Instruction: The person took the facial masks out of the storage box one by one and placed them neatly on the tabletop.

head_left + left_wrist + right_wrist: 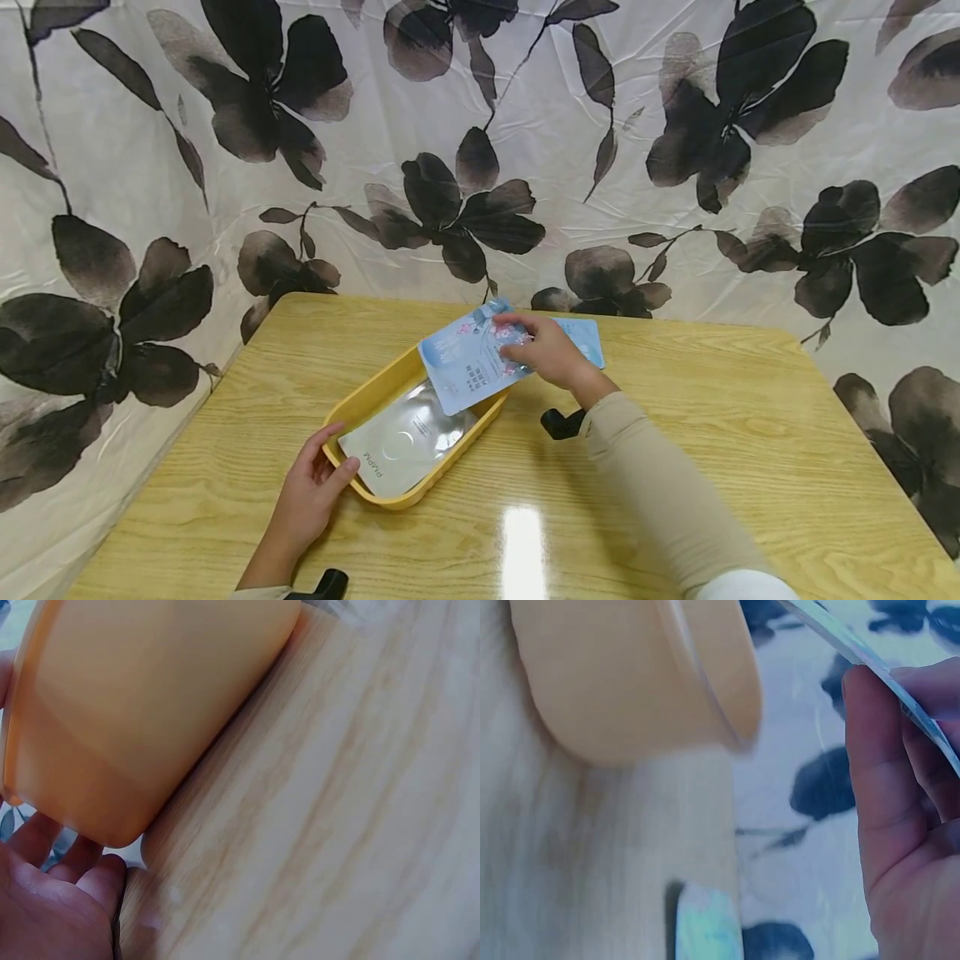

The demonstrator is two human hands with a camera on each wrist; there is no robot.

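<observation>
A person's right hand (551, 350) pinches a blue packet (465, 358) printed with pink flowers over the far end of a yellow tray (375, 390), its near end gripped by the left hand (306, 492). A pale packet (401, 446) lies inside. Behind the wood-grain table (712, 387) hangs a floral cloth (585, 229). Only the right wrist view shows the held packet edge-on; a blurred bluish shape (707, 924) there may be the second packet (583, 337).

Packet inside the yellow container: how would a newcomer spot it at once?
On the wooden table sits a long yellow container. Inside lies a pale packet marked PMPM, shiny silver toward its far end. Its pale colour separates it from the blue packet held above and the second blue packet on the table.
</observation>
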